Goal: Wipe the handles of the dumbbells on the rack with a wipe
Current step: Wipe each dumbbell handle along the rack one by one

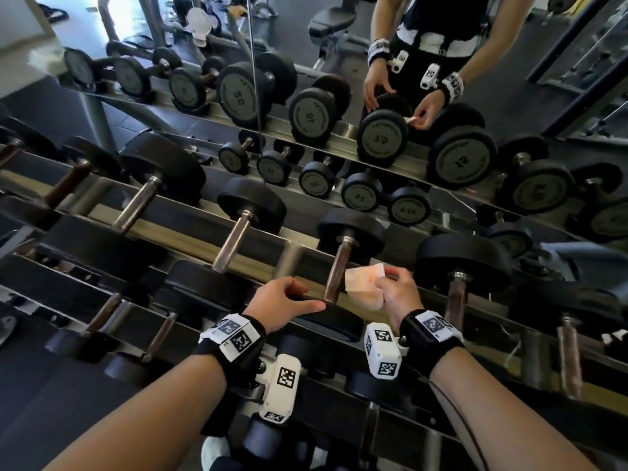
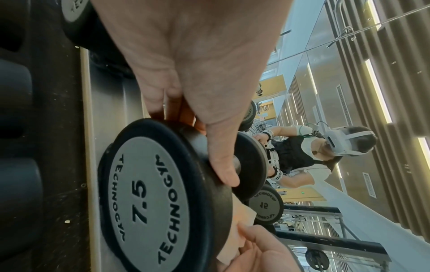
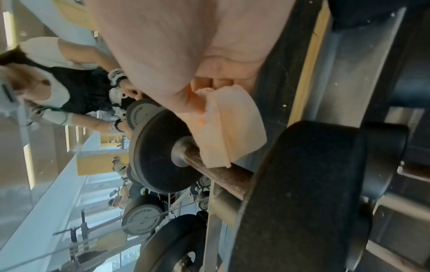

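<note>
Left hand (image 1: 283, 305) grips the near weight of one dumbbell (image 1: 331, 319), right hand (image 1: 399, 294) pinches the wipe (image 1: 365, 282) just beside its handle (image 1: 336, 271) — contact uncertain — so wiping looks barely begun, other handles on the rack (image 1: 190, 237) remaining.

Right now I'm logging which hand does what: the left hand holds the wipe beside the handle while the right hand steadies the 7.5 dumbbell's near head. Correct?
The hands are swapped. In the head view the right hand pinches the wipe beside the handle, and the left hand steadies the 7.5 dumbbell at its near head.
</note>
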The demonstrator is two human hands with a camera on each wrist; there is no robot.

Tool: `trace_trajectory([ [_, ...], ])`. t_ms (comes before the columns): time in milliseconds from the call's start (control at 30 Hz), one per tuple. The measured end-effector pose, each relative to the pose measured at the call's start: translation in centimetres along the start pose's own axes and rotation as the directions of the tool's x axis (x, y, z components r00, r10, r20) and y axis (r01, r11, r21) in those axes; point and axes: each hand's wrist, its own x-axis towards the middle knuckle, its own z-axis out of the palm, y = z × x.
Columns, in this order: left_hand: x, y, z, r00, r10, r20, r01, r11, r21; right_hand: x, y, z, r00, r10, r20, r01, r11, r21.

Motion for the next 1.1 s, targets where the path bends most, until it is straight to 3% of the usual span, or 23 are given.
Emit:
trace_trajectory([
  [167, 0.2, -0.3, 0.0, 1.0, -0.014, 0.003, 0.014, 1.0, -0.019, 1.1, 0.9, -0.5, 0.987, 0.16, 0.024, -0.162, 0.979, 0.127],
  [267, 0.4, -0.3, 0.0, 1.0, -0.027, 0.003, 0.027, 0.999, -0.018, 1.7, 0.8, -0.6, 0.998, 0.037, -0.052, -0.034, 0.998, 0.057],
  [367, 0.4, -0.4, 0.1, 0.999, -0.034, 0.001, 0.034, 0.999, -0.016, 1.7, 0.5, 0.5, 0.996, -0.077, 0.054, 0.073, 0.994, 0.08],
  [500, 0.4, -0.4, 0.1, 1.0, -0.031, -0.004, 0.031, 0.999, -0.017, 2.3, 0.5, 2.2, 0.985, -0.062, 0.161, 0.037, 0.987, 0.154],
  [700, 0.6, -0.5, 0.2, 0.999, -0.032, 0.015, 0.032, 0.999, -0.018, 2.5, 0.2, 2.9, 0.968, -0.121, 0.219, 0.127, 0.992, -0.015],
  [867, 0.5, -0.7, 0.2, 0.999, -0.026, 0.024, 0.027, 0.999, -0.032, 3.2, 0.5, 1.8, 0.949, -0.314, 0.043, 0.313, 0.911, -0.268],
  [1100, 0.6, -0.7, 0.2, 1.0, -0.021, 0.017, 0.021, 1.0, -0.015, 3.8, 1.1, 2.1, 0.981, -0.195, 0.008, 0.194, 0.973, -0.127],
])
